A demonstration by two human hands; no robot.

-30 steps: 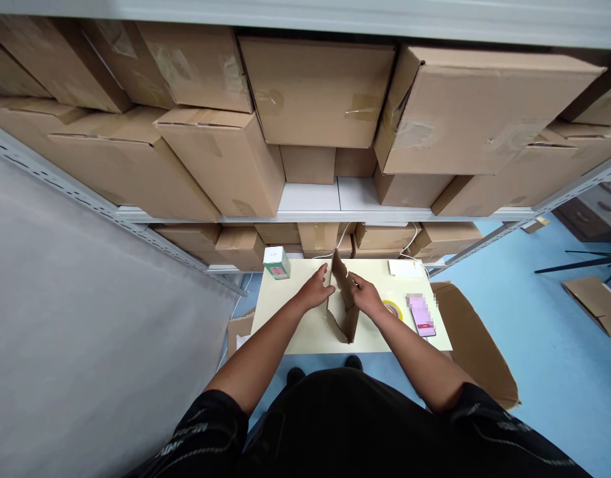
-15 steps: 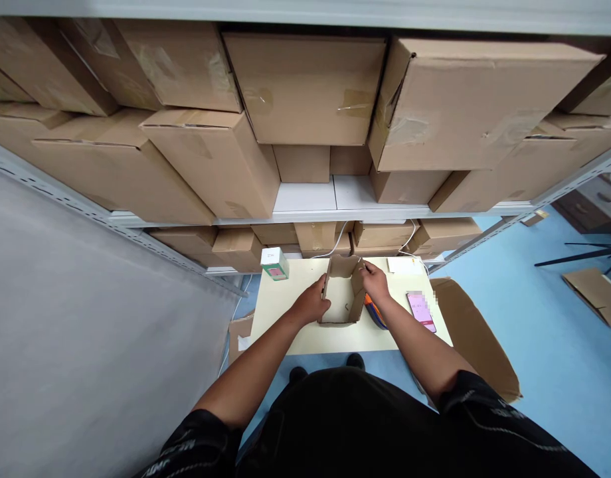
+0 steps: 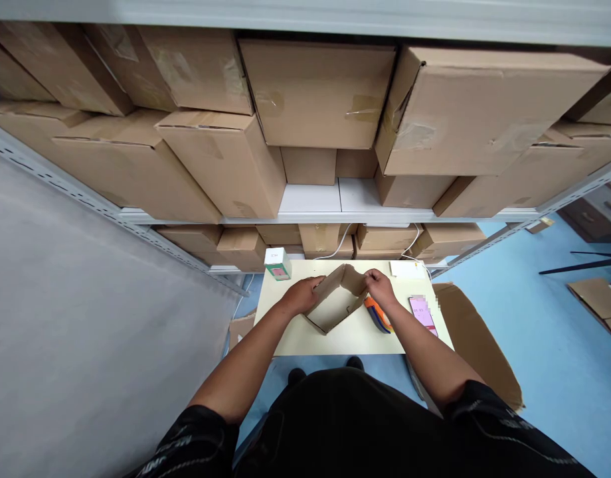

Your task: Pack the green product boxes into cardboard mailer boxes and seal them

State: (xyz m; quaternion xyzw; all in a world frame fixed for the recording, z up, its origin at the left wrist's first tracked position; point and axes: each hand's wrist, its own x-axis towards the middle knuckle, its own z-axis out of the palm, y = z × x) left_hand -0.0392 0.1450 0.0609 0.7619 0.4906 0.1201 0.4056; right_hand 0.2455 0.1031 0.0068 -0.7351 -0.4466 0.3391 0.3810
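Between my hands is a small brown cardboard box (image 3: 354, 280), its walls upright and its near corner turned toward me. Its top is open, and through it I see a pale surface with a small dark curved mark; whether that is a bottom or the tabletop I cannot tell. My left hand (image 3: 301, 295) grips the left wall, thumb and fingers closed on it. At the far right corner, my right hand (image 3: 379, 287) pinches the cardboard edge. Just below the right hand lies an orange and dark blue object (image 3: 378, 315), partly hidden, its kind unclear.
On the cream table (image 3: 290, 338) stand a white and green small box (image 3: 278, 264) at back left and a phone (image 3: 421, 317) at right. Shelves of cardboard cartons (image 3: 318, 93) hang over the far side. A large open carton (image 3: 477, 345) stands right of the table.
The cardboard box has turned and skewed from a squared shape into a diamond, its near corner swinging left. My left hand has shifted slightly left and up; the right still grips its edge.
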